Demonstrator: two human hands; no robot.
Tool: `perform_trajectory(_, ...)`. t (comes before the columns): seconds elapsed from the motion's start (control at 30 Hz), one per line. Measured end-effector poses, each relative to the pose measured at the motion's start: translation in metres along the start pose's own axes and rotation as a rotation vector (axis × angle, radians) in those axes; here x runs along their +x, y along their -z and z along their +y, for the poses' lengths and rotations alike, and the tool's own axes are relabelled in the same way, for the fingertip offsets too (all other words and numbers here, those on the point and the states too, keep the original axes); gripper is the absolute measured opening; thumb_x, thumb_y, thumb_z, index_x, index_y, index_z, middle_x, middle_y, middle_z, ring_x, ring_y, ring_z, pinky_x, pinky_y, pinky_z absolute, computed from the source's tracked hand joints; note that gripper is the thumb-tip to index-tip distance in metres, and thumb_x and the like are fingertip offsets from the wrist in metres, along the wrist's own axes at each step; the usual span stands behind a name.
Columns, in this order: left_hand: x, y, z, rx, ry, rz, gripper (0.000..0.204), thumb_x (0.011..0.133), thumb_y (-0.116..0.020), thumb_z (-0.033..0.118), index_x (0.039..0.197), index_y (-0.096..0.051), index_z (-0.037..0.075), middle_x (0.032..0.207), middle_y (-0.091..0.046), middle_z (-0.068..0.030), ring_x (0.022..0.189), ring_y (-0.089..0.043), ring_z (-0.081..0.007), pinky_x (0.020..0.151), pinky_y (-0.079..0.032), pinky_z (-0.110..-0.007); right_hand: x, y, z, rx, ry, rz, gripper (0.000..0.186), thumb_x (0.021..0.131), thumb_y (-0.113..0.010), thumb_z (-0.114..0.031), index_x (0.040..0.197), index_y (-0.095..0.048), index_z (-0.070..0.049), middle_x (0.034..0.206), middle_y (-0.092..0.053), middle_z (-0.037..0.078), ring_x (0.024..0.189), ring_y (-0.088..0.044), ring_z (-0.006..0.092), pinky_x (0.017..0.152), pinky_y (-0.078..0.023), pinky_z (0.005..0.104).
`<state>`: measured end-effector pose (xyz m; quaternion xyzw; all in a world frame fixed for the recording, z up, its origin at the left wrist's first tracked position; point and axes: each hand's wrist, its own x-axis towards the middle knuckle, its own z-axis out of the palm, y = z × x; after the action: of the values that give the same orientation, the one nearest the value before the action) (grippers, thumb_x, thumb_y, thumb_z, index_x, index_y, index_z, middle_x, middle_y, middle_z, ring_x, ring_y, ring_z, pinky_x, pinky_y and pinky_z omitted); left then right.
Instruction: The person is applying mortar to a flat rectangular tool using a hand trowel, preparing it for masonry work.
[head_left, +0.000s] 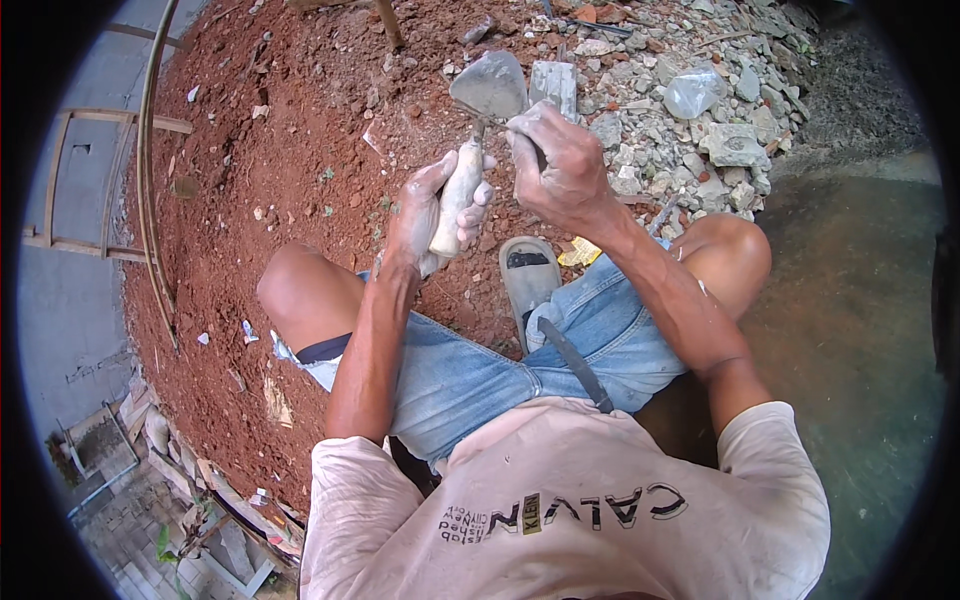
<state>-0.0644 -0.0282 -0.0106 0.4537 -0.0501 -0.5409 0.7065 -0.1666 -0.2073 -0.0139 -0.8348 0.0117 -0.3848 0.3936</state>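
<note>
A trowel (490,86) with a grey, dusty blade and a pale, crusted handle is held up in front of me, blade pointing away. My left hand (418,212) is closed around its handle, with whitish dust on the fingers. Just right of the trowel's neck, my right hand (566,172) has its fingers curled together, the fingertips close to the blade's base. Whatever those fingers pinch, if anything, is hidden; whether they touch the trowel I cannot tell.
Reddish soil (270,190) spreads ahead and left. Broken rubble (735,145) is heaped at the right, with a clear plastic bag (693,92) and a grey block (553,88). Murky water (840,300) lies right. Bent poles (148,180) and a wooden frame (52,180) stand left.
</note>
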Motion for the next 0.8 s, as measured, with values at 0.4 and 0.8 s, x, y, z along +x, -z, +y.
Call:
perform_trajectory(0.4, 0.003, 0.01, 0.001, -0.231, 0.145, -0.154, 0.058, 0.115, -0.038, 0.042, 0.143, -0.052, -0.006, 0.091, -0.062, -0.0093, 0.056, -0.049, -0.0085, 0.042, -0.043, -0.021, -0.008, -0.007, 0.011, 0.015, 0.032, -0.092, 0.012, 0.089, -0.068, 0.007, 0.1, -0.072, 0.005, 0.088, -0.067, 0.016, 0.071, -0.07, 0.0312, 0.063, -0.055, 0.0413)
perform_trajectory(0.8, 0.003, 0.02, 0.002, -0.287, 0.109, -0.152, 0.053, 0.114, -0.04, 0.04, 0.138, -0.054, -0.005, 0.09, -0.062, -0.0125, 0.053, -0.048, -0.0086, 0.039, -0.042, -0.021, 0.004, 0.013, 0.019, 0.167, -0.257, 0.132, 0.008, 0.097, -0.068, 0.0, 0.102, -0.073, 0.002, 0.081, -0.069, 0.007, 0.067, -0.065, 0.0124, 0.058, -0.049, 0.03)
